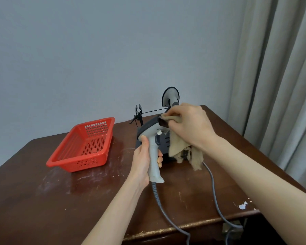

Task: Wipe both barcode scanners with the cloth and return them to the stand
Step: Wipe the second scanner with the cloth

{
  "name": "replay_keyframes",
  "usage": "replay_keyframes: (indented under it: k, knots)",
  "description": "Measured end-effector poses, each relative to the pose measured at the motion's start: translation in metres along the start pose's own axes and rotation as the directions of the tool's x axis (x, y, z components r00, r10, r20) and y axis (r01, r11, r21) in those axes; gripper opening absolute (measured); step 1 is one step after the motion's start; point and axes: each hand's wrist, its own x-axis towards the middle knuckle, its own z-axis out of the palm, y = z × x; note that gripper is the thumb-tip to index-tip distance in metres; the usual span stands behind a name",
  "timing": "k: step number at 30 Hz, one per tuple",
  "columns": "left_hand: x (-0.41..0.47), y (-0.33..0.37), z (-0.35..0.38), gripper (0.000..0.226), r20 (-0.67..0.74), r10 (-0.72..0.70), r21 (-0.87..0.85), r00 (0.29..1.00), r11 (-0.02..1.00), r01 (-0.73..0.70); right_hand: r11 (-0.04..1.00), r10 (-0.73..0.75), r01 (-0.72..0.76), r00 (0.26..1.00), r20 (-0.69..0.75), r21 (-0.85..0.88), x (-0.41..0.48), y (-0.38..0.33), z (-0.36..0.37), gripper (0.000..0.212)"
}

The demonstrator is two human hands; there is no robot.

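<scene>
My left hand (142,161) grips the light grey handle of a barcode scanner (153,138) held upright above the table, its dark head pointing right. My right hand (191,126) holds a beige frayed cloth (178,145) bunched against the front of the scanner's head; the cloth's loose end hangs down. Behind them stands the black stand (163,144), mostly hidden. A second grey scanner (170,97) sits behind my right hand, partly covered by it. A thin black wire arm with a clip (138,112) rises at the stand's left.
A red perforated plastic basket (83,147) sits on the dark wooden table (60,200) at the left. Two grey cables (212,188) trail from the scanners over the table's front edge. A grey wall is behind, and curtains (281,76) hang at the right.
</scene>
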Motion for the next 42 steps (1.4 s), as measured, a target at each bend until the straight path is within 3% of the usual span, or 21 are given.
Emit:
replay_keyframes:
  k: [4,9,14,19,25,32,34,36,39,42]
  knots:
    - [-0.001,0.002,0.002,0.058,-0.017,0.007,-0.001,1.000,1.000,-0.007,1.000,-0.021,0.021,0.999,0.042,0.015,-0.002,-0.006,0.008,0.021]
    - [-0.001,0.003,-0.001,0.056,-0.021,-0.002,0.000,1.000,1.000,0.002,0.968,0.047,-0.021,0.994,0.097,-0.249,0.002,0.008,0.006,0.021]
    - [-0.001,0.006,0.003,0.059,-0.042,-0.015,0.013,0.999,1.000,0.016,0.996,-0.038,0.040,0.999,0.035,-0.084,-0.002,-0.001,0.006,0.020]
    - [-0.001,0.008,0.006,0.057,-0.032,0.011,0.031,0.999,0.999,-0.010,0.977,0.040,-0.025,0.997,0.068,-0.212,0.005,0.009,0.003,0.021]
    - [-0.001,0.008,0.009,0.061,-0.039,-0.006,0.051,0.999,0.999,0.007,1.000,-0.006,0.006,1.000,-0.019,0.025,0.004,-0.006,0.005,0.022]
    - [0.004,0.010,0.004,0.056,-0.042,0.001,0.007,0.999,1.000,-0.001,0.971,-0.023,0.046,0.995,0.099,-0.236,0.008,0.014,0.010,0.026]
    - [0.006,0.012,0.002,0.055,-0.073,0.007,0.002,0.997,1.000,-0.007,0.931,0.047,0.002,0.991,0.126,-0.365,0.010,0.017,0.002,0.023]
    - [0.009,0.016,-0.001,0.054,-0.112,0.027,0.008,0.993,1.000,-0.026,0.920,0.127,-0.093,0.990,0.065,-0.381,0.010,0.024,-0.010,0.023]
    - [0.013,0.019,-0.003,0.051,-0.131,0.036,0.030,0.991,0.999,-0.033,0.948,0.286,-0.287,0.958,-0.023,-0.139,0.011,0.037,-0.027,0.021]
    - [0.016,0.020,-0.001,0.043,-0.105,0.008,0.050,0.994,0.999,-0.003,0.901,0.431,-0.431,0.902,0.025,0.038,0.016,0.061,-0.036,0.020]
